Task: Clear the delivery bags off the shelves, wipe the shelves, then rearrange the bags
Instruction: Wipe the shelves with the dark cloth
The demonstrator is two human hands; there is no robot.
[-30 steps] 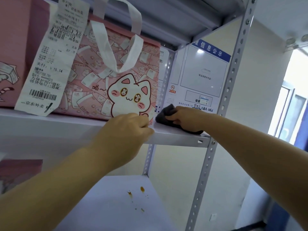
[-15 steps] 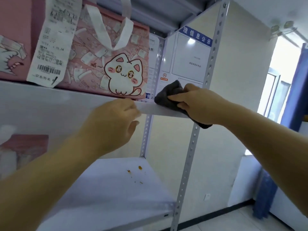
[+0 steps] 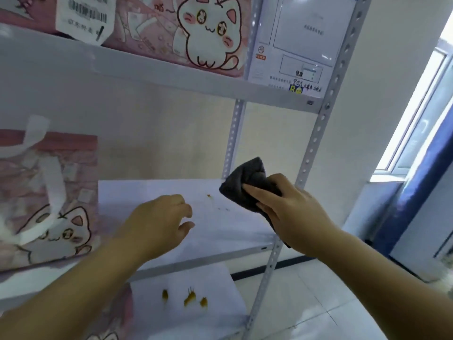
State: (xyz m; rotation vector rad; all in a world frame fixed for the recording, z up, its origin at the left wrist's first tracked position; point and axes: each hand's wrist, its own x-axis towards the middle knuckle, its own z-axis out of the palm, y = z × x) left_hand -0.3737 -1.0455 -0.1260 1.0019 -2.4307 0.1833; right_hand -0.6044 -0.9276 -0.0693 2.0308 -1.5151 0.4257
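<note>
My right hand (image 3: 291, 209) grips a dark grey cloth (image 3: 247, 182) just above the right part of the middle shelf (image 3: 220, 231). Small orange stains (image 3: 209, 196) mark that shelf beside the cloth. My left hand (image 3: 159, 222) hovers over the same shelf, fingers loosely curled, holding nothing. A pink cat-print delivery bag (image 3: 46, 202) stands at the left of the middle shelf. Another pink cat bag (image 3: 196, 33) with a receipt (image 3: 83, 18) beside it sits on the upper shelf (image 3: 152, 77).
The lower shelf (image 3: 210, 290) carries larger orange stains (image 3: 188, 298). A grey perforated upright post (image 3: 316, 133) stands right of the cloth. A white notice board (image 3: 299, 45) hangs behind the upper shelf. Tiled floor (image 3: 306, 298), a window and a blue curtain (image 3: 416, 187) lie to the right.
Both hands have dropped from the upper shelf's front edge down to the middle shelf. The cloth came along in my right hand, and the view has tilted downward.
</note>
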